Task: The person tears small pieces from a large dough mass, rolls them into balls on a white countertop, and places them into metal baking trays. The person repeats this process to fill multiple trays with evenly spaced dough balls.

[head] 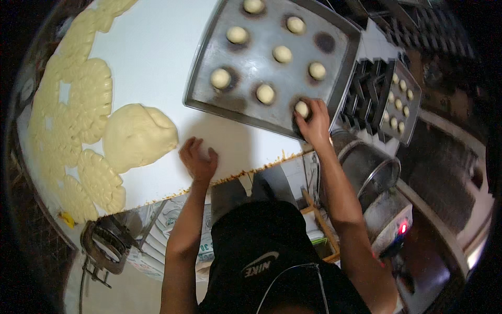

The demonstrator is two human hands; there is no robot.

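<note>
At the near right corner of a metal baking tray [243, 118], my right hand [316, 125] has its thumb and fingers around a small ball of dough [301, 109]. Several other pale dough balls [282, 54] sit spaced apart on the tray, many over dark round stains. My left hand [198, 159] is over the white tabletop [153, 70], fingers curved and apart, holding nothing. Just left of it lies a large smooth lump of dough [137, 135]. Beyond that lump, flattened dough [84, 98] with many finger dents spreads along the table's left side.
A rack [364, 94] stands right of the table, with another tray of dough balls [399, 100] beside it. Below that are a large metal pot [368, 168] and a device with a red light [403, 227]. Stacked sacks [157, 239] lie under the table's rusty front edge [251, 171].
</note>
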